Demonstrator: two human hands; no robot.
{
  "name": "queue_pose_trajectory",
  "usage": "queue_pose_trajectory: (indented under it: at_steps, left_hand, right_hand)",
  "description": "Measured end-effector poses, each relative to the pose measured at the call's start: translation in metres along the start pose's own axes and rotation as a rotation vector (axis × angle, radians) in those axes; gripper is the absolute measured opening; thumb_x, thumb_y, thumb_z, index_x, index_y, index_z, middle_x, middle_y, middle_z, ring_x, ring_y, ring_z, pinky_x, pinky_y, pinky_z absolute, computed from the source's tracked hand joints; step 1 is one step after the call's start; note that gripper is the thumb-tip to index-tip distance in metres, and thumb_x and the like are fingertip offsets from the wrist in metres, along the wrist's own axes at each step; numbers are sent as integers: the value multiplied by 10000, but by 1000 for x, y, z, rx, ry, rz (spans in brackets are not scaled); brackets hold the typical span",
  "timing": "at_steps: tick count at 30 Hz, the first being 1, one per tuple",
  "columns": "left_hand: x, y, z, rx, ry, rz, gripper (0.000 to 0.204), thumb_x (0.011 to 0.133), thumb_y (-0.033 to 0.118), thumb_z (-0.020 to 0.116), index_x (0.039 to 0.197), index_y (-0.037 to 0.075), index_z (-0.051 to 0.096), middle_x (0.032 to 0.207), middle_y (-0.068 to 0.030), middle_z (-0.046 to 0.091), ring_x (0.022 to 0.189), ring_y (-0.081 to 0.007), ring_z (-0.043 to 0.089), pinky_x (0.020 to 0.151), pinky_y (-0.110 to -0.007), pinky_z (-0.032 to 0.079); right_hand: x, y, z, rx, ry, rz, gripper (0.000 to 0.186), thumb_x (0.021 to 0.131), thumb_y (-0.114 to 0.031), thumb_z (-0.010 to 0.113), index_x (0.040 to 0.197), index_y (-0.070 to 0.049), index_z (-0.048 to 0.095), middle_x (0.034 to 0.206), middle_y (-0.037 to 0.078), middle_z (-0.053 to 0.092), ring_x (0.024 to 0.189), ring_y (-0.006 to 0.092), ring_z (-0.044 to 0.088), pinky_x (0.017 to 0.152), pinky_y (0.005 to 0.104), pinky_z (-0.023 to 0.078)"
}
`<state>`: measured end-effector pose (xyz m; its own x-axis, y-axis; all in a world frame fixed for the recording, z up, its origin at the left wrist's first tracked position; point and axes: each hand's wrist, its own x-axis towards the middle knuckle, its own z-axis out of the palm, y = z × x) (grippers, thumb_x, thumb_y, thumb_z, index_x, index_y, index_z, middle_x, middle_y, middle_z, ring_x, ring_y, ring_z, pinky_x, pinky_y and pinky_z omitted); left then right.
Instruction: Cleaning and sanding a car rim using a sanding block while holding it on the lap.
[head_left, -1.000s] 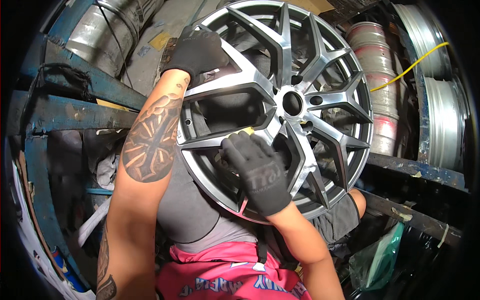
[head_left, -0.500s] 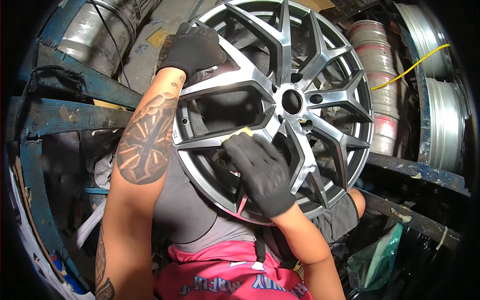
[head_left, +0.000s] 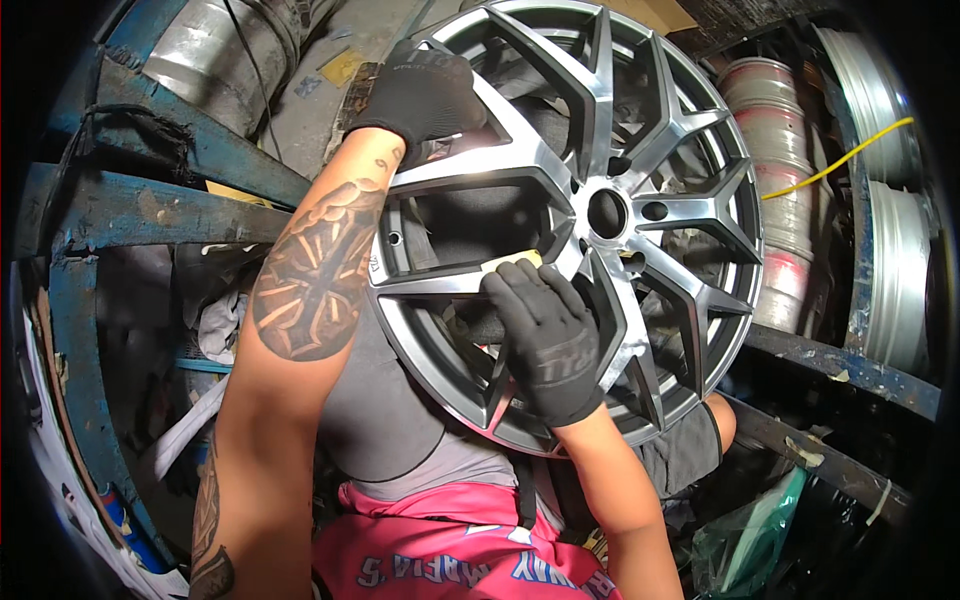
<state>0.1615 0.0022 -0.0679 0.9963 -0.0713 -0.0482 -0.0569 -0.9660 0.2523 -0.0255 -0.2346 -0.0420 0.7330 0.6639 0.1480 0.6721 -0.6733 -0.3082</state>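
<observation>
A large alloy wheel rim (head_left: 636,209) with bright silver spoke faces and dark grey sides leans in front of my body, close to my lap. My left hand (head_left: 425,92), in a black glove, is closed around a spoke near the rim's upper left edge. My right hand (head_left: 545,325), also gloved in black, presses a small piece of yellow sandpaper (head_left: 512,261) onto the face of the lower left spoke, near the hub. Its fingers are bent over the sandpaper and hide part of it.
Blue metal frame bars (head_left: 180,205) stand on the left. More rims are stacked at the right (head_left: 765,150), with a yellow cord (head_left: 840,160) beside them. A silver rim (head_left: 205,65) lies at the upper left. Green plastic wrap (head_left: 750,535) hangs at the lower right.
My right hand has slid a little along the spoke toward the hub, and more of the sandpaper shows. The left hand keeps its hold. The whole view has shifted slightly.
</observation>
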Motion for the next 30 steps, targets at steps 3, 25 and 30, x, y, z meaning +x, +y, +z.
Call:
queue_pose_trajectory:
  at_steps: [3,25,30]
  left_hand:
    - [-6,1,10,-84,76,-56,502,763,359,646,1090,-12,730,1162,-252,727,1165,-351,687,1089,-439,469]
    - [0,2,4,-46,62,-8,519,758,367,653,1113,-4,734,1154,-231,736,1154,-337,689,1124,-426,432]
    - [1,4,-5,13,-39,11,526,762,363,658,1133,-4,725,1173,-234,733,1197,-351,671,1151,-429,416]
  right_hand:
    - [-3,-10,-1,-54,-14,29,373,894,-154,623,1248,-44,659,1234,116,689,1223,287,654,1115,427,454]
    - [16,-18,4,209,-30,166,374,877,-76,609,1244,-13,645,1261,190,678,1225,368,637,1106,459,458]
    - [8,-25,-2,172,2,202,380,879,-69,604,1252,-7,643,1277,188,675,1248,367,629,1117,461,452]
